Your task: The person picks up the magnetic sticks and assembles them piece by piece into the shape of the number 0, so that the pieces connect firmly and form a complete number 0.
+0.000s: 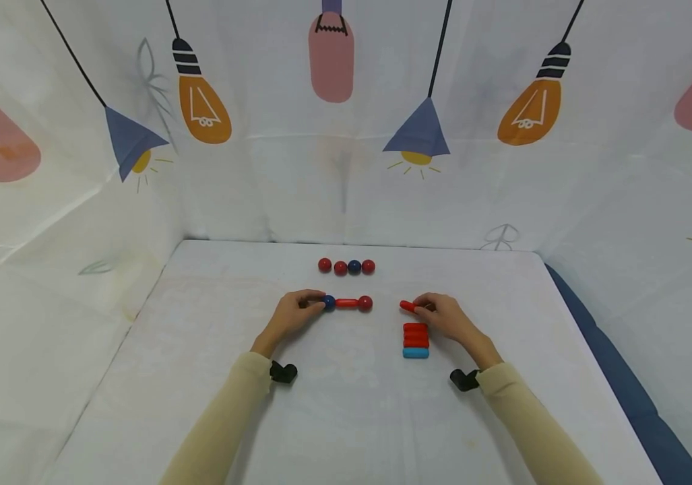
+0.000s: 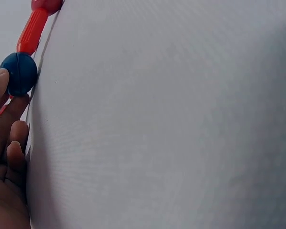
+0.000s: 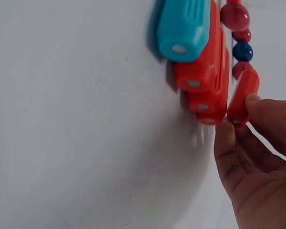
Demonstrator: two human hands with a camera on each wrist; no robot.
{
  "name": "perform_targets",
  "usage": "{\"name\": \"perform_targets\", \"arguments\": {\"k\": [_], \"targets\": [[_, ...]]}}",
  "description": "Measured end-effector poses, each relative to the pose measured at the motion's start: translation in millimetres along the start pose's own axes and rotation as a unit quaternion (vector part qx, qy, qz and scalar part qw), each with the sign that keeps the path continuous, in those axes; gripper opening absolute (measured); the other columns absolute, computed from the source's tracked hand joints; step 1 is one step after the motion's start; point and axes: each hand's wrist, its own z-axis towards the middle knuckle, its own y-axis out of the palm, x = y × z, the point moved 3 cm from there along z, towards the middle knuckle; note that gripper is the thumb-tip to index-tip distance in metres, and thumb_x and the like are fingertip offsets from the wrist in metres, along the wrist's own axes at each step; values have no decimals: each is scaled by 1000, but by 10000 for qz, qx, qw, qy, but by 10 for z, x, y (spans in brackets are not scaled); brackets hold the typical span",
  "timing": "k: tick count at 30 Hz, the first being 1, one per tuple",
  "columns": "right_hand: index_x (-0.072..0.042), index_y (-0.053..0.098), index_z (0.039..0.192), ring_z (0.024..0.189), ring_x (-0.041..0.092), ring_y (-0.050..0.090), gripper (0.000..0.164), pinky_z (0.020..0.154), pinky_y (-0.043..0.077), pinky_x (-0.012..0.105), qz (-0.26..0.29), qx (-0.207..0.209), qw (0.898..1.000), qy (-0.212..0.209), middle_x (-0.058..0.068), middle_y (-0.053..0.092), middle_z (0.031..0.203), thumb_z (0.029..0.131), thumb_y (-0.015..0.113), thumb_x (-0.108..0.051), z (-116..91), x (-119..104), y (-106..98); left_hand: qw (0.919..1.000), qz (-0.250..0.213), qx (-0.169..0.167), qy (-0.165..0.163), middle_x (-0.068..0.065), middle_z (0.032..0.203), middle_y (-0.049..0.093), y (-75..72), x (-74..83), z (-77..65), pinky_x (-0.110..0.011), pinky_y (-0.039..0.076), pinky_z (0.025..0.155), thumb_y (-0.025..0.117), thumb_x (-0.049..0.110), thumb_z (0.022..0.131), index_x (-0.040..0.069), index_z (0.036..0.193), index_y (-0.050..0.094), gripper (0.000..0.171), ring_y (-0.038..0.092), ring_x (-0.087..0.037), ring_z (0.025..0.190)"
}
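Note:
My left hand (image 1: 292,314) pinches a dark blue ball (image 1: 329,302) between thumb and finger. That ball joins end to end with a red rod (image 1: 347,304) and a red ball (image 1: 365,304), a straight piece lying on the table. To the right, my right hand (image 1: 445,315) pinches a loose red rod (image 1: 407,306) by one end, apart from the joined piece. Just below it lies a row of red rods (image 1: 415,335) with a light blue rod (image 1: 415,353) nearest me. In the right wrist view the light blue rod (image 3: 183,33) shows a pale dot on its end.
Behind the joined piece sit a separate red ball (image 1: 324,265), then a red ball (image 1: 340,268), a blue ball (image 1: 354,267) and another red ball (image 1: 368,267) side by side. The white table (image 1: 346,417) meets a printed cloth wall (image 1: 346,175) at its back edge.

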Motion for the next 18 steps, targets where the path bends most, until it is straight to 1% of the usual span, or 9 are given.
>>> {"name": "perform_targets", "arguments": {"k": [5, 12, 18], "targets": [[-1, 67, 121, 103, 29, 66, 24, 90, 59, 43, 221, -47, 9997, 85, 16, 71, 117, 100, 66, -14, 48, -86, 64, 10000, -7, 6, -21, -4, 115, 73, 2, 4, 3, -30, 45, 79, 71, 27, 98, 17, 129, 72, 33, 56, -19, 90], [-4, 68, 121, 102, 27, 66, 25, 88, 60, 40, 285, -145, 9992, 228, 14, 71, 117, 99, 67, -15, 106, -225, 177, 9999, 74, 39, -84, -4, 112, 72, 10, 11, 5, -31, 44, 80, 71, 28, 98, 17, 128, 73, 33, 55, -19, 90], [-7, 70, 119, 100, 24, 65, 24, 88, 60, 40, 337, -164, 9992, 171, 10, 71, 114, 98, 70, -17, 127, -344, 264, 9999, 66, 36, -87, -4, 115, 73, 16, 8, 6, -31, 45, 81, 70, 28, 98, 17, 129, 72, 33, 56, -20, 91]]}}
